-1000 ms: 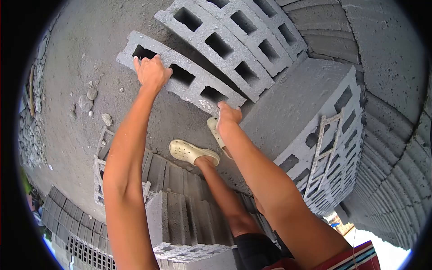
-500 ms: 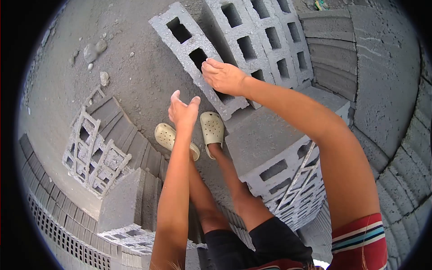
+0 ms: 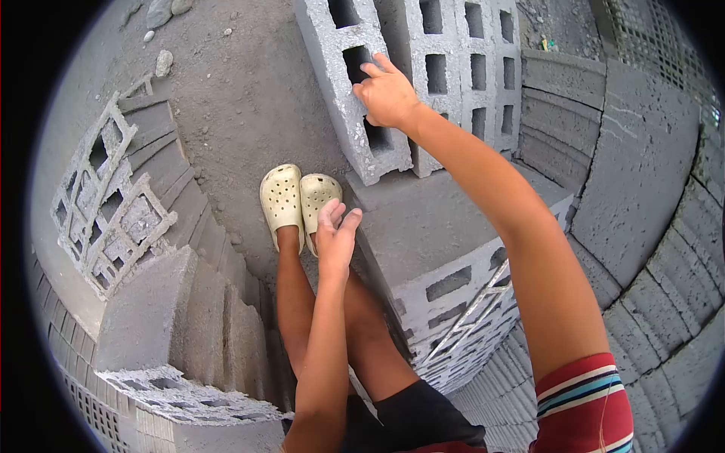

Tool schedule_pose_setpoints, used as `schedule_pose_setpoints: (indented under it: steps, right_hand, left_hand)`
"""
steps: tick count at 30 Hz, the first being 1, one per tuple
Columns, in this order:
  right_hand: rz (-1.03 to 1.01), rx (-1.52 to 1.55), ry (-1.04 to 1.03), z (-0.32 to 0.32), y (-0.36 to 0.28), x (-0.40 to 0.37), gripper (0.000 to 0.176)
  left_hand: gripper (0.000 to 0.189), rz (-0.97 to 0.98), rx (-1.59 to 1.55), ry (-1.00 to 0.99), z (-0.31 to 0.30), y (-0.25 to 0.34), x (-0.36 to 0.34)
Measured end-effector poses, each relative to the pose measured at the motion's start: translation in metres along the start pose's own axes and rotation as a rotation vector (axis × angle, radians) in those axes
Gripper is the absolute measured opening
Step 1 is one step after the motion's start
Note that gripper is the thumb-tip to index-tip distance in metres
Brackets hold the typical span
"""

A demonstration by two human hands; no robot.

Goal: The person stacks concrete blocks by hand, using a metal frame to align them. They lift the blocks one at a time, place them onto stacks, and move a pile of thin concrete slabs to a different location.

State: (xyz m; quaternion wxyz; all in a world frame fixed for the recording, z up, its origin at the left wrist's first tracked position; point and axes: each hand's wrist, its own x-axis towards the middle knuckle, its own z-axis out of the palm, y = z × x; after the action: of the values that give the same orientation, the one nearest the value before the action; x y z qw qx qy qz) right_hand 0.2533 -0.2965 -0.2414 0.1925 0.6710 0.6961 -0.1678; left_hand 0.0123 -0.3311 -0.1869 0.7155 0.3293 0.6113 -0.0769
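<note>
My right hand [image 3: 387,97] is on the leaning grey concrete hollow block [image 3: 337,87] at the front of an upright row. Its fingers curl into one hole and grip the wall between two openings; part of the fingertips is hidden inside. Behind it, more hollow blocks [image 3: 415,72] stand close together with their holes facing me. My left hand [image 3: 336,240] hangs in the air above my shoes, fingers apart and holding nothing. The hollow block's lower end rests by the flat top of a block stack [image 3: 430,219].
Two pale clogs [image 3: 283,192] are on my feet on dusty ground [image 3: 226,98]. Broken block pieces [image 3: 113,189] and stacked blocks [image 3: 143,309] lie on the left. More stacked blocks [image 3: 634,158] line the right. Stones [image 3: 164,63] lie at the upper left.
My right hand has moved onto the front block and its fingers have entered a hole. My left hand is lower in view. My feet are closer together, and the view has shifted.
</note>
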Motion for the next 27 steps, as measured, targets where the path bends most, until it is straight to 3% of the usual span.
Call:
schedule_pose_setpoints:
  steps: [2, 5, 8, 11, 12, 15, 19, 23, 27]
  right_hand:
    - [0.001, 0.026, -0.036, -0.002, 0.001, 0.001, 0.024]
    - [-0.009, 0.05, -0.055, -0.006, 0.003, 0.004, 0.026]
    - [-0.002, 0.072, -0.002, 0.0, 0.003, 0.0, 0.026]
    - [-0.002, 0.075, -0.018, 0.0, 0.005, -0.013, 0.025]
    - [0.008, 0.091, -0.012, 0.003, 0.005, -0.02, 0.025]
    - [0.041, 0.126, -0.005, 0.008, -0.002, -0.035, 0.023]
    - [0.03, 0.12, -0.003, 0.014, -0.004, -0.037, 0.023]
    - [0.048, 0.141, 0.025, 0.015, -0.005, -0.038, 0.022]
    - [0.091, 0.169, 0.074, 0.015, -0.003, -0.037, 0.022]
  left_hand:
    - [0.068, 0.114, 0.01, 0.019, 0.014, 0.007, 0.025]
    - [0.075, 0.286, 0.262, 0.103, 0.032, 0.042, 0.043]
    - [0.082, 0.226, 0.235, 0.028, 0.034, 0.035, 0.048]
    - [0.092, 0.237, -0.028, -0.208, 0.038, -0.001, 0.077]
    - [0.096, 0.32, 0.117, -0.098, 0.04, 0.004, 0.076]
    - [0.096, 0.341, 0.332, -0.14, 0.053, 0.019, 0.066]
    - [0.104, 0.344, 0.392, -0.09, 0.065, 0.011, 0.062]
    - [0.096, 0.445, -0.07, -0.302, 0.059, -0.003, 0.081]
    - [0.091, 0.441, -0.015, -0.232, 0.062, -0.001, 0.081]
